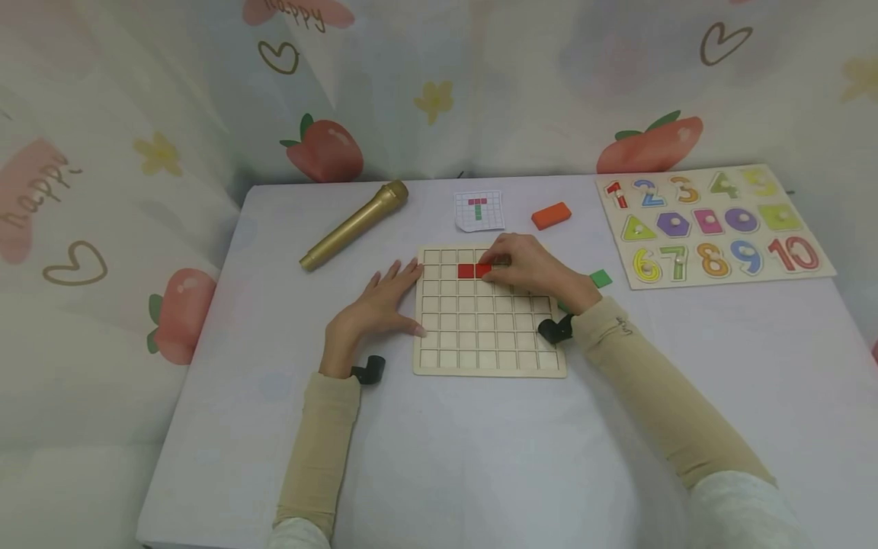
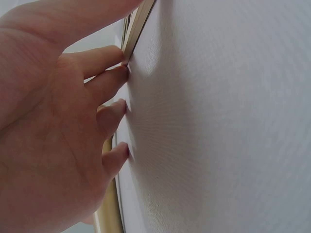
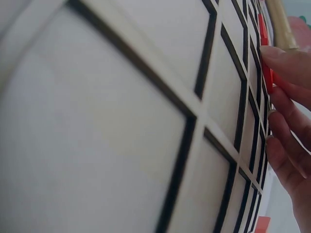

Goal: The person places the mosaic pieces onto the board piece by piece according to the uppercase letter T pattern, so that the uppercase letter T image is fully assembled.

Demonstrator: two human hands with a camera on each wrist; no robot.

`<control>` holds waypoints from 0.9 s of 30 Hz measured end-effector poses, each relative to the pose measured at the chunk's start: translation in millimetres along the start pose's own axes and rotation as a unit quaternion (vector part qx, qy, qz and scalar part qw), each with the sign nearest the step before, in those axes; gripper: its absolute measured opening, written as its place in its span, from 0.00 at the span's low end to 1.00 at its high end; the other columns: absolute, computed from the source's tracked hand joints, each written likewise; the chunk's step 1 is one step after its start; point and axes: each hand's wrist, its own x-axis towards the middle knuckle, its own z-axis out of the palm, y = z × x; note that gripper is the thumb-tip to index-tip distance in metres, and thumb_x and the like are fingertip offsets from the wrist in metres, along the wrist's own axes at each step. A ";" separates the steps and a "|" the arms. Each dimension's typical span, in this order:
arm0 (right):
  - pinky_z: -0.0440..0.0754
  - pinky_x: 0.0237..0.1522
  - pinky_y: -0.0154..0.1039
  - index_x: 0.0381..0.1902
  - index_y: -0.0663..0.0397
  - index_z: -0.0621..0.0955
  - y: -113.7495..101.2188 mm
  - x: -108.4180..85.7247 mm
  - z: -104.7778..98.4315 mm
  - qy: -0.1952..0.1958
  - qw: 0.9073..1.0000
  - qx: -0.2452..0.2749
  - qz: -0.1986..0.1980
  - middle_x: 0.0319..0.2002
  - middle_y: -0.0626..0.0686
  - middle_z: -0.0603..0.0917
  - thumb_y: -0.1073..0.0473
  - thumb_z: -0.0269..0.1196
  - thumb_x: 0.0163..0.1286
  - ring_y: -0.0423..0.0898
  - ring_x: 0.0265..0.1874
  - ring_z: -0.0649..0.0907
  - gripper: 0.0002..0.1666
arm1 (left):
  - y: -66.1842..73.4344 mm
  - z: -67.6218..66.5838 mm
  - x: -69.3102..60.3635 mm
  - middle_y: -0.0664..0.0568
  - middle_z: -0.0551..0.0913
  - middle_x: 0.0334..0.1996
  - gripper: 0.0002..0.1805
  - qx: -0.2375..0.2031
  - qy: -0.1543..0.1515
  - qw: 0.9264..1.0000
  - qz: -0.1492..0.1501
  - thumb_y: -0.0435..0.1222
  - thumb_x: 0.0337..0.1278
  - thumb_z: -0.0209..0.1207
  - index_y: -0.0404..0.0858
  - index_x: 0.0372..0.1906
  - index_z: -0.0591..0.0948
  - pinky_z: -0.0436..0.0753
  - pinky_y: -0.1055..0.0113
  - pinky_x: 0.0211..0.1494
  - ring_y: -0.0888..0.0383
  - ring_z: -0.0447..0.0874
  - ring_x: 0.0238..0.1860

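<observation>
A wooden grid board (image 1: 468, 324) lies flat on the table. One red square tile (image 1: 466, 271) sits in a cell of its second row. Just right of it, my right hand (image 1: 527, 265) pinches another red square tile (image 1: 482, 271) at the neighbouring cell; whether that tile is fully seated I cannot tell. The right wrist view shows the thumb and fingers at the red tile (image 3: 267, 75). My left hand (image 1: 376, 306) spreads its fingers along the board's left edge, thumb near the lower left, fingertips touching the table and edge in the left wrist view.
Behind the board lie a paper card (image 1: 479, 211) with a red and green T pattern and an orange block (image 1: 552, 216). A gold microphone (image 1: 353, 226) is at back left, a number puzzle (image 1: 716, 226) at right. Green tiles (image 1: 600, 278) lie by the right wrist, one partly hidden.
</observation>
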 end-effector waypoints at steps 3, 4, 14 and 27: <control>0.78 0.48 0.44 0.52 0.57 0.88 0.2 -0.7 -0.3 0.002 1.000 0.001 0.005 0.46 0.54 0.85 0.59 0.73 0.65 0.51 0.44 0.79 0.18 | 1.0 -0.1 -0.2 0.55 0.41 0.85 0.65 0.000 -0.002 1.000 0.000 0.47 0.48 0.78 0.44 0.84 0.48 0.29 0.52 0.86 0.52 0.29 0.85; 0.78 0.48 0.44 0.52 0.58 0.88 0.6 -0.9 -0.2 0.003 1.000 0.000 0.005 0.46 0.54 0.85 0.59 0.73 0.65 0.51 0.44 0.79 0.18 | 1.3 -0.2 -0.2 0.55 0.41 0.85 0.65 0.001 -0.002 1.000 0.000 0.47 0.48 0.78 0.44 0.84 0.48 0.29 0.52 0.86 0.52 0.28 0.85; 0.80 0.49 0.47 0.51 0.57 0.88 5.3 -12.8 -2.7 0.033 0.999 0.005 0.009 0.47 0.55 0.87 0.60 0.71 0.67 0.51 0.45 0.81 0.15 | 1.9 -0.4 -0.6 0.54 0.40 0.85 0.65 0.004 -0.007 1.000 -0.005 0.47 0.48 0.78 0.43 0.84 0.48 0.29 0.51 0.85 0.52 0.28 0.85; 0.80 0.49 0.50 0.50 0.61 0.88 8.4 -57.9 -17.8 0.075 0.996 -0.013 0.038 0.45 0.59 0.86 0.61 0.70 0.67 0.55 0.45 0.80 0.15 | 1.7 0.4 -1.2 0.53 0.41 0.85 0.65 -0.001 -0.005 1.000 0.001 0.47 0.49 0.77 0.43 0.84 0.48 0.30 0.50 0.85 0.51 0.28 0.85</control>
